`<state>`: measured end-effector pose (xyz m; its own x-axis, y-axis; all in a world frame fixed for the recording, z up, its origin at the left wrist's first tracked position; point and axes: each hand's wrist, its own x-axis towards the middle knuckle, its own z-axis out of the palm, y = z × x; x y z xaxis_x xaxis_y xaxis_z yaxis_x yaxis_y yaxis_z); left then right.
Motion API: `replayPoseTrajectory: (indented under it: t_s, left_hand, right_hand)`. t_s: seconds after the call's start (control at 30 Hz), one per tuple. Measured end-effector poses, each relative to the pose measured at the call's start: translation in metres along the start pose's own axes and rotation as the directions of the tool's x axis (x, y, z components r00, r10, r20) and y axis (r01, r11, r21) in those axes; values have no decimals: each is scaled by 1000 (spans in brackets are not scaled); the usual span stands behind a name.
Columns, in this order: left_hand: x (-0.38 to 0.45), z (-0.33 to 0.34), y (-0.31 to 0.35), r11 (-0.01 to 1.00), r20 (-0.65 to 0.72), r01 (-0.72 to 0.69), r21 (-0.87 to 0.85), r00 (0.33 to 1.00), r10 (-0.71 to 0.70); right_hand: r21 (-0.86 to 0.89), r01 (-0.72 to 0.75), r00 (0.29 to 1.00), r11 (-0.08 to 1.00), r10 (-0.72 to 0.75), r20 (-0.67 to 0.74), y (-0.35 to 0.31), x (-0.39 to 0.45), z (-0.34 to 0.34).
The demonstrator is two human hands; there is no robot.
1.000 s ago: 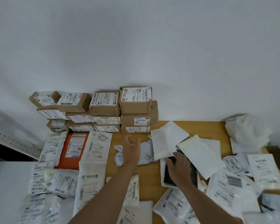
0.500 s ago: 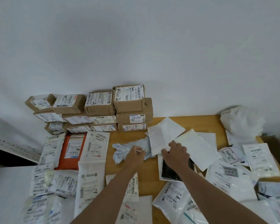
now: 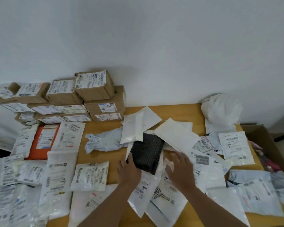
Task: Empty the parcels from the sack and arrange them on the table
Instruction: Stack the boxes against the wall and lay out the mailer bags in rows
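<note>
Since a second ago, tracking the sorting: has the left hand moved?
Yes. The left hand left the crumpled grey bag and came right and nearer, to the black dotted parcel.

1 head-worn view – looking forward and down, close over the table.
</note>
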<state>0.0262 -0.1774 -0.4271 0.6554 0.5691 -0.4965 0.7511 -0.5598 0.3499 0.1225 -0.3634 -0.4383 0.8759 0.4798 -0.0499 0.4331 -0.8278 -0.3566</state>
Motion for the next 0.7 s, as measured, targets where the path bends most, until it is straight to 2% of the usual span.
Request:
replayPoseTrajectory:
  t_s: [0.03, 0.07, 0.13, 0.2, 0.27, 0.33, 0.4, 0.5, 0.57, 0.63, 0.67, 0.7]
  left_hand:
    - [-4, 2, 5, 1000, -73, -8, 1, 997, 8]
    - [-8, 3, 10, 998, -139, -48, 28, 989, 52]
    - [-18, 13, 26, 974, -225, -189, 129, 951, 214]
    - [-27, 30, 42, 925, -189, -332, 183, 912, 365]
    - [-37, 49, 55, 883, -97, -403, 238, 895, 435]
    - [-47, 62, 64, 843, -12, -436, 314, 886, 463]
    - [-51, 72, 68, 811, 12, -439, 388, 882, 472]
    - [-53, 76, 68, 816, -5, -432, 383, 883, 470]
    - [-51, 79, 62, 822, -31, -434, 369, 878, 477]
    - [-51, 80, 58, 828, -67, -435, 353, 871, 486]
    - [-51, 81, 56, 838, -88, -425, 343, 873, 479]
    - [-51, 82, 55, 850, -98, -413, 326, 880, 465]
  right_hand:
    - [-43, -96, 993, 994, 92, -78, 18, -5, -3]
    - [-61, -210, 975, 976, 204, -91, 35, -10, -4]
    - [-70, -489, 872, 869, 487, -45, 72, -24, -7]
    - [-86, -693, 715, 716, 698, 45, 101, -36, -5]
    - [-49, -748, 650, 662, 746, 144, 112, -44, 2]
    - [12, -745, 645, 667, 716, 267, 107, -44, 6]
    - [37, -671, 709, 741, 626, 324, 92, -40, 7]
    - [227, -537, 838, 812, 483, 255, 74, -37, 1]
    - [357, -431, 902, 829, 411, 136, 76, -44, -2]
    - [231, -448, 888, 864, 461, -1, 92, -55, -5]
    - [154, -525, 846, 837, 533, -14, 102, -62, -7]
    - [111, -630, 776, 769, 627, 63, 110, -68, -6]
